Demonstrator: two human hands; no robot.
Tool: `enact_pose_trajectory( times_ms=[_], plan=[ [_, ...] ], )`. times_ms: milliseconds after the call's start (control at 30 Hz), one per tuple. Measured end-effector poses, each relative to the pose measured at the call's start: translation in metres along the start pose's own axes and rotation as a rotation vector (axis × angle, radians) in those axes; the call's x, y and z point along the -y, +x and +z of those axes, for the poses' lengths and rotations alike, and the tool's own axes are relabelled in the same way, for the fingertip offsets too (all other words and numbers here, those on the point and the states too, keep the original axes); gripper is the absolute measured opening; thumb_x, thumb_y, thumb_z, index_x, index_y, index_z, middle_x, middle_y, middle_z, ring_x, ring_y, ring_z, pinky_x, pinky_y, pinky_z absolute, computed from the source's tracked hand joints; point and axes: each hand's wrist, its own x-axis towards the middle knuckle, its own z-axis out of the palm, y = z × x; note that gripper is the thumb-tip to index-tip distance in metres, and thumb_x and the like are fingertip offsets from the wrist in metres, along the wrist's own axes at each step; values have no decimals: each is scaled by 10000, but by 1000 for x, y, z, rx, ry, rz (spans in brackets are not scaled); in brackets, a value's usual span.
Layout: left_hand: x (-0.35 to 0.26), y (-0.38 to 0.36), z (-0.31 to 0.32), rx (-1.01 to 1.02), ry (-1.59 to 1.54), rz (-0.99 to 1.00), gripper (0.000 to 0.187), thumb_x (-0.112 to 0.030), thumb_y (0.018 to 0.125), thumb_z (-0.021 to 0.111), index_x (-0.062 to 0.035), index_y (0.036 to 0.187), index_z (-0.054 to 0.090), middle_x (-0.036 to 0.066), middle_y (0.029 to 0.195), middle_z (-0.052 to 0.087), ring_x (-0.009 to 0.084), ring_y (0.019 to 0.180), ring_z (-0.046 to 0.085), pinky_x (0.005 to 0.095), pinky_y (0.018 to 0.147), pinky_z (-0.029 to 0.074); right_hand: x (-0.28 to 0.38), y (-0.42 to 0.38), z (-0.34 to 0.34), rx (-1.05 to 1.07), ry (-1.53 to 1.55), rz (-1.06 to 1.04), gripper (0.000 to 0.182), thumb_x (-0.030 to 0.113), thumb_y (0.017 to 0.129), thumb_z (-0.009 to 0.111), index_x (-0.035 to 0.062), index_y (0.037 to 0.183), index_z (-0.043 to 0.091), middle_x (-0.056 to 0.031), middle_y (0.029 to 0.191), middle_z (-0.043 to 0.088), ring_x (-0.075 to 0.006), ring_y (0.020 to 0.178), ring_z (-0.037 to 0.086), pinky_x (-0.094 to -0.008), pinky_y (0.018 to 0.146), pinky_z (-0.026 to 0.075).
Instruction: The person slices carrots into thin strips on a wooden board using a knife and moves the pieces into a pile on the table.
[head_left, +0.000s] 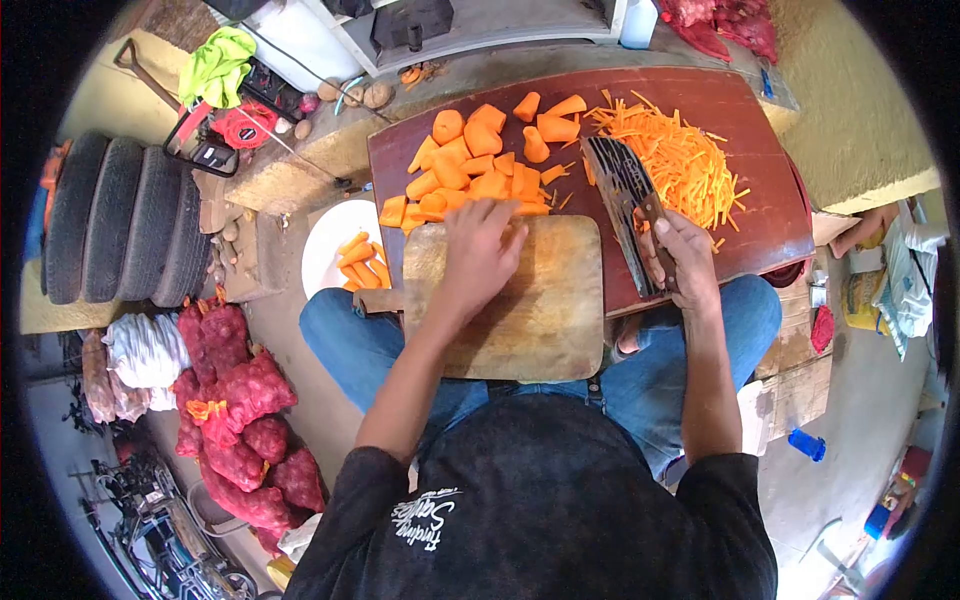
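A wooden cutting board (530,310) lies across my lap, against the near edge of a dark red table (400,150). My left hand (483,250) is over the board's far left part, fingertips at the edge of the carrot chunks (450,165); whether it holds a piece is hidden. In my right hand (680,250) is a large knife (622,190), its wide blade pointing away from me, with orange bits stuck on it. Beyond the knife, a heap of thin carrot strips (680,160) covers the table's right part.
A white plate (318,250) with peeled carrots stands low at the left of the table. Red net sacks (240,440) and stacked tires (120,220) are farther left. A metal frame (480,50) stands behind the table. A blue object (806,445) lies on the floor at right.
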Motion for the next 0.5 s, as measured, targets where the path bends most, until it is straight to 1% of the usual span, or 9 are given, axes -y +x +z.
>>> enact_pose_trajectory(
  times_ms=[33,133,267,300,400,500],
  plan=[
    [3,14,8,34,67,-28,372,-194,913,844,-57,1250,770,164,1139,731,387,1052,668,538,926,467,-1,1,0,-8,-14,10,465,362,1119,694,-43,1346,680,4,750,608,-61,507,479,-227,453,331],
    [8,46,32,142,227,-99,428,-250,894,862,-68,1271,773,174,1217,748,397,1125,681,576,955,470,-1,1,2,-13,-68,1,518,389,1125,674,-68,1367,646,7,735,584,-47,499,454,-220,453,336],
    [12,64,52,261,324,-128,484,-290,869,876,-86,1294,766,209,1321,742,411,1245,680,610,1000,480,1,6,6,-2,-69,-30,478,400,1121,683,-37,1313,665,18,725,563,-45,507,447,-220,459,330],
    [12,67,55,290,342,-132,499,-299,865,879,-90,1302,761,219,1347,736,414,1277,677,616,1009,482,-2,7,4,10,-38,-16,412,370,1104,723,-21,1231,699,16,752,592,-55,529,493,-228,463,354],
    [13,73,59,297,324,-141,496,-289,884,863,-86,1319,737,267,1417,693,443,1320,664,639,1033,495,-7,8,4,40,-49,2,383,358,1103,726,-16,1183,703,17,759,595,-52,540,500,-225,473,362],
    [9,82,61,368,333,-165,418,-347,933,826,-87,1254,764,284,1442,652,436,1318,650,644,1032,494,-7,8,8,40,-114,36,437,367,1118,693,-31,1297,676,32,734,569,-39,520,460,-219,473,338]
  ],
)
